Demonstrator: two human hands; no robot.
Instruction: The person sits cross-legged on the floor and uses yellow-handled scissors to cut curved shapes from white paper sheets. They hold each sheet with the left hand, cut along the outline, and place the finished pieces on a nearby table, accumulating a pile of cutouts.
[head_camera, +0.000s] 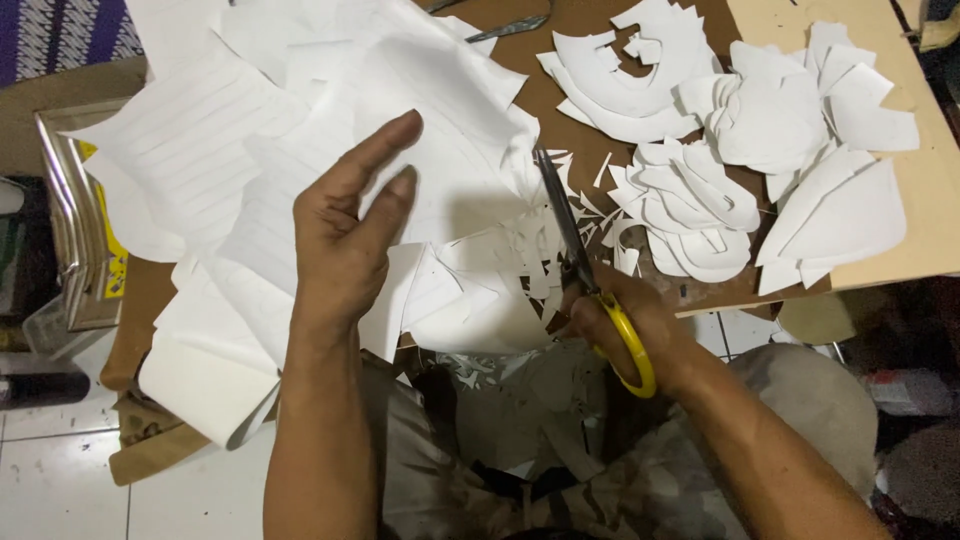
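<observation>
1. Cutting goes on: the right hand (625, 325) grips yellow-handled scissors (590, 275), blades nearly closed in the white sheet (440, 190).
2. The left hand (350, 235), fingers spread, rests on that sheet over the brown board (560, 95); better to hold it taut near the blades.

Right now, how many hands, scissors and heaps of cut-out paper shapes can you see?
Hands: 2, the left hand and the right hand
Yellow-handled scissors: 1
Heaps of cut paper shapes: 3, upper, middle, right
Total: 6

A yellow label (112, 250) sits inside the metal-framed object at left.
</observation>
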